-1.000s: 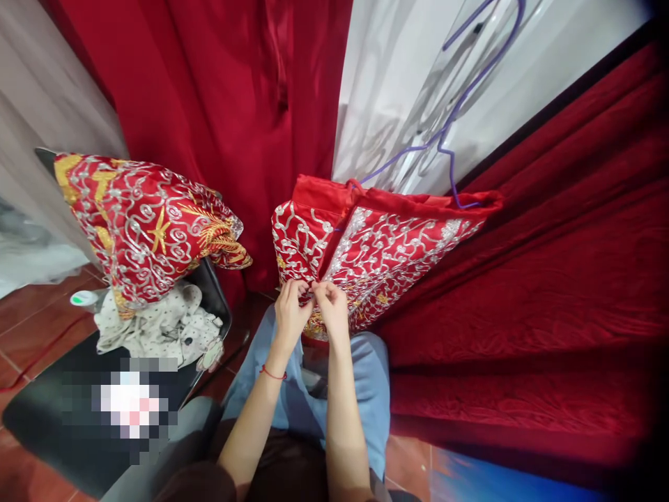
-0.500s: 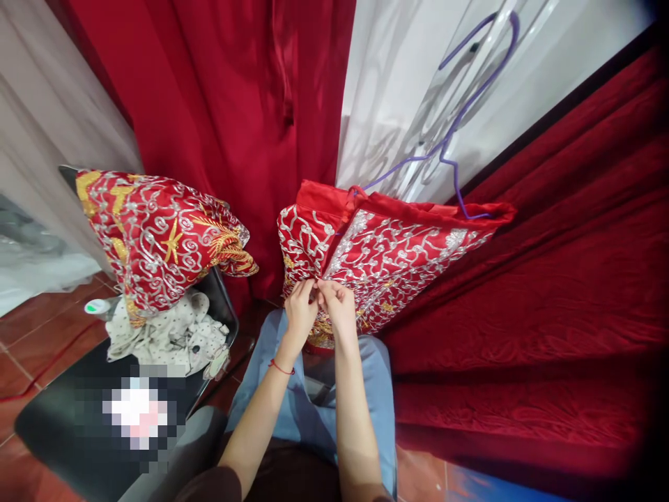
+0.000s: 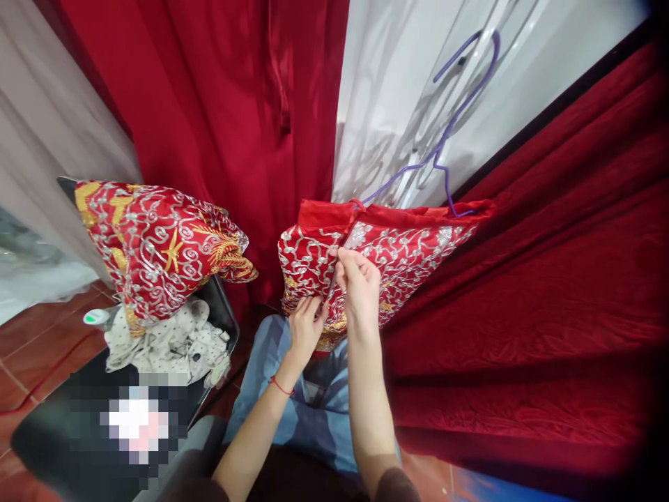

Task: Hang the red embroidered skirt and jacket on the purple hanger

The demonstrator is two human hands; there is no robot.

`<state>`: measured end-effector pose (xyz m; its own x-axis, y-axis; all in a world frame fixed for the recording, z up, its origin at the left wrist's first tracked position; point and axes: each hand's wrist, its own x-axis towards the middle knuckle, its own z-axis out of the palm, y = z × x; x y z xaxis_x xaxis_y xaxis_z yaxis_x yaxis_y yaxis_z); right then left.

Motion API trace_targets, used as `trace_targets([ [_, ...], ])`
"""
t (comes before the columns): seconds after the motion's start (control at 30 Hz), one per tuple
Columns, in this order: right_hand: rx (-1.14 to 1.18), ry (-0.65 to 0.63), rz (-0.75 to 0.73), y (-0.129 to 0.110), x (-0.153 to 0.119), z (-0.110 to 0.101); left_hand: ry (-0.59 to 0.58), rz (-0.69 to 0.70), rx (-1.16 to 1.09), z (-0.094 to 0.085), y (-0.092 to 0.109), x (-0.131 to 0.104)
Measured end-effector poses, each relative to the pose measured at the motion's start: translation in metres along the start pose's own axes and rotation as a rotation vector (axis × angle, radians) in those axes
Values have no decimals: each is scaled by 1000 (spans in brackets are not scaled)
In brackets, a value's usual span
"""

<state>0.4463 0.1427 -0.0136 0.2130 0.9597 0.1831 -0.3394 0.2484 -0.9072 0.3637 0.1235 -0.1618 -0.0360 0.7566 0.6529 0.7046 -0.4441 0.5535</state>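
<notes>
A red skirt with silver and gold embroidery hangs from a purple wire hanger in front of me. A slit-like opening with what looks like a zip runs down from its plain red waistband. My right hand is closed in a pinch on the zip line, partway below the waistband; its fingertips cover the pull. Lower on the same line, my left hand is closed on the skirt's fabric. The skirt's lower part is partly hidden behind my hands.
To the left, a black chair carries a second red embroidered garment, a white dotted cloth and a blurred item. Red curtains hang behind. A red patterned drape fills the right side. Below are red floor tiles.
My right hand has moved up along the opening, away from my left hand, which has shifted slightly down. The skirt's waistband and hanger sit a little lower and further left in view.
</notes>
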Motion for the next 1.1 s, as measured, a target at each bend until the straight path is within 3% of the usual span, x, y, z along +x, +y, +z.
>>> trace_targets([
  [0.13, -29, 13, -32, -15, 3, 7, 7, 34, 34, 1, 0, -4],
  [0.3, -80, 58, -183, -36, 14, 13, -25, 78, 19, 3, 5, -5],
  [0.4, -215, -37, -230, -38, 20, 9, -82, 37, 38, -1, 3, -1],
  [0.47, -430, -135, -263, -39, 21, 0, -108, -20, 29, -7, -4, 5],
  [0.53, -701, -161, -350, -45, 24, -17, -112, -60, -41, -17, -14, 14],
  [0.6, -942, -80, -504, -60, 31, -43, -51, -68, -128, -30, -23, 28],
  [0.73, -1377, 148, -806, -108, 60, -113, 285, -11, -126, -63, -24, 75],
  [0.83, -1729, 47, -789, -139, 84, -168, 441, 45, -62, -84, -10, 125],
  [0.9, -1891, -44, -699, -151, 93, -196, 364, 69, -125, -90, -2, 160],
  [0.97, -1955, -91, -637, -157, 96, -213, 138, 106, -245, -89, 2, 188],
  [1.03, -1905, -133, -669, -160, 92, -219, -12, 134, -327, -83, 0, 208],
  [1.1, -1766, -199, -752, -164, 83, -215, 7, 155, -354, -76, -5, 219],
])
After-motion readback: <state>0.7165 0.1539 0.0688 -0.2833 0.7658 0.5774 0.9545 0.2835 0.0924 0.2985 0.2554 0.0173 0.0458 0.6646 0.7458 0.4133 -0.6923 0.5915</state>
